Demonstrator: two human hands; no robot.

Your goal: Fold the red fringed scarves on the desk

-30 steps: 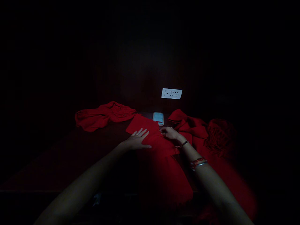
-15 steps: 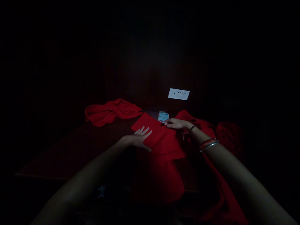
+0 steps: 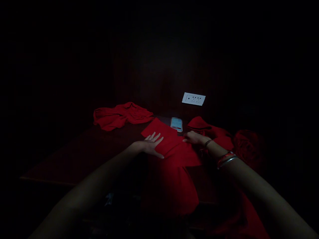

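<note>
A flat piece of red cloth (image 3: pixel 171 149) lies on the dark table, its lower part hanging over the near edge. My left hand (image 3: pixel 152 145) rests on the cloth's left part with its fingers spread; a ring shows on one finger. On the other side, my right hand (image 3: pixel 193 137) is closed with the fingertips at the cloth's upper right edge, pinching it. Bracelets circle that wrist and forearm. Just beyond the cloth lies a phone (image 3: pixel 176 124) with a lit screen.
Crumpled red fabric (image 3: pixel 122 116) sits at the back left of the table (image 3: pixel 62 162). More red fabric (image 3: pixel 211 130) is bunched on the right, and some hangs down. A white socket plate (image 3: pixel 193 99) is on the back wall. The surroundings are very dark.
My right hand has drawn slightly toward me along the cloth's upper right edge. My left hand stays spread on the cloth. The whole view has shifted a little.
</note>
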